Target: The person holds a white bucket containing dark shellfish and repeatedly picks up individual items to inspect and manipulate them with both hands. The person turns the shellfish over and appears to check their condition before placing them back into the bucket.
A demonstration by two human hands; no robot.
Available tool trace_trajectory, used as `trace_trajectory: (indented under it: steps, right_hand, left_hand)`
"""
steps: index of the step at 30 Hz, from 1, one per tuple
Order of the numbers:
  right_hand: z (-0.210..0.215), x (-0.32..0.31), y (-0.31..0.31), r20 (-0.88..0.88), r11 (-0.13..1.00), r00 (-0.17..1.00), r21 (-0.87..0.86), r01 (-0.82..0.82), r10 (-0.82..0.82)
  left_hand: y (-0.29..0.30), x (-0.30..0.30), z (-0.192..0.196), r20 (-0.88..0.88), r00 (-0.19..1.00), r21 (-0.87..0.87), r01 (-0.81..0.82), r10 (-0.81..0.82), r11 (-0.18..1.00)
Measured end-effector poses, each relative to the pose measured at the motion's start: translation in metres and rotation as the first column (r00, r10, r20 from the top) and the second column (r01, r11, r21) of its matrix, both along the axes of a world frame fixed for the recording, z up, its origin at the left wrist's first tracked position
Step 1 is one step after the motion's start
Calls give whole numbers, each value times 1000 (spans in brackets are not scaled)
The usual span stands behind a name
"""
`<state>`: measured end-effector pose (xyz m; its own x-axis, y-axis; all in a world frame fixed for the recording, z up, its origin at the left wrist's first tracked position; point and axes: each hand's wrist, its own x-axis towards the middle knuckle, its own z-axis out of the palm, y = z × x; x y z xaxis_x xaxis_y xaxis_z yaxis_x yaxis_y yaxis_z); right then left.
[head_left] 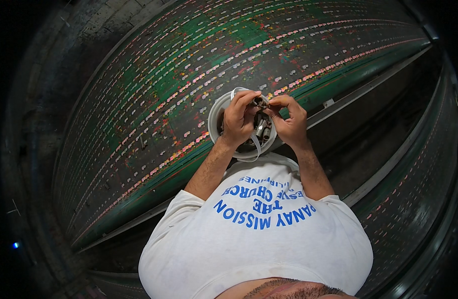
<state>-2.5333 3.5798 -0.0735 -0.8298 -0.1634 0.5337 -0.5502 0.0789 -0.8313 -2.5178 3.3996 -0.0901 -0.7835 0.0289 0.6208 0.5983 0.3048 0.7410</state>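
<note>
A white bucket [213, 118] stands in front of my body at the near edge of a long table. Inside it lie several short, dull brown and grey cylinder-like pieces [262, 132]; their exact kind is too small to make out. Over the bucket's mouth, my left hand [238, 118] and my right hand [291, 121] meet, fingertips pinched on a small dark brown piece [260, 102]. The fingers cover part of it. The bucket's pale handle strap [257, 144] hangs beside my left wrist.
The long dark and green table [169, 89] carries rows of small pink and white printed shapes, with red and yellow specks. A metal rail [358, 99] follows its near side. Another similar table [413, 214] runs at the right, past a dark gap.
</note>
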Motion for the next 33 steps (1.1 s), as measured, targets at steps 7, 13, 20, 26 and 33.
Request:
trace_trajectory:
  steps: [7,13,20,26,33]
  right_hand:
    - [0,0,1,-73,999,997,46,-2,5]
    - [33,2,4,-352,975,935,192,110,-36]
    - [35,-1,1,-373,967,928,240,86,10]
    - [14,-7,0,-155,952,982,302,-56,107]
    - [10,3,-20,157,991,981,55,-121,111]
  left_hand:
    - [0,0,3,-5,1000,-4,-5,5,1000]
    - [-1,2,4,-25,998,3,-59,59,998]
    - [-2,3,2,14,997,50,-74,74,996]
    - [2,5,0,116,969,609,103,-217,786]
    - [-6,5,-6,146,966,494,117,-215,861]
